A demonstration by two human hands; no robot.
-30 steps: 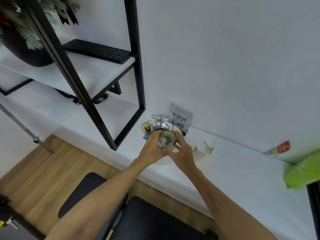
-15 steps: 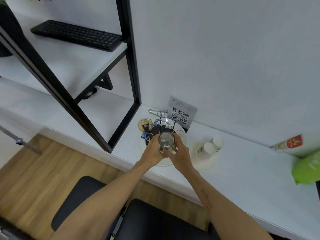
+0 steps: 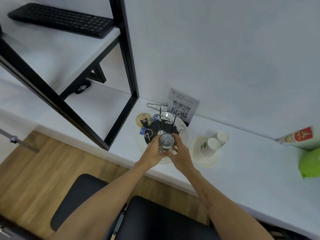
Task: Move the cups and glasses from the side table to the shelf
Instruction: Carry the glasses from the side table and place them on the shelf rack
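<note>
clear glass, a short tumbler (image 3: 166, 142) standing upright with its mouth toward the camera, sits between both hands above the near side of a round white tray (image 3: 185, 141) on the long white side table (image 3: 259, 163). its long axis is vertical. the left hand (image 3: 153, 152) wraps the left wall and the right hand (image 3: 181, 153) wraps the right wall, fingers curled closed around the glass and meeting on its near side, so neither hand is nearer; both hold it. whether its base touches the tray or hangs just above cannot be told.

just behind the glass a chrome wire cup rack (image 3: 162, 120) rises from the tray, its looped pegs bare. both forearms reach forward from the bottom edge of the view and converge at the glass, wrists roughly level.

to the right on the table, near the tray but apart from it, two white paper cups (image 3: 214, 144) with green print rest on a white plate (image 3: 206, 161). a qr code sign (image 3: 183, 106) stands against the wall behind the rack. at the table's right end lie a green bag (image 3: 310, 163) and a red and white packet (image 3: 297, 137).

the black-framed white shelf (image 3: 52, 54) lies up and to the left of the glass, its upper board carrying a black keyboard (image 3: 60, 19). the move ahead likely calls for a lift clear of the pegs, then a carry leftward past the frame's upright.
</note>
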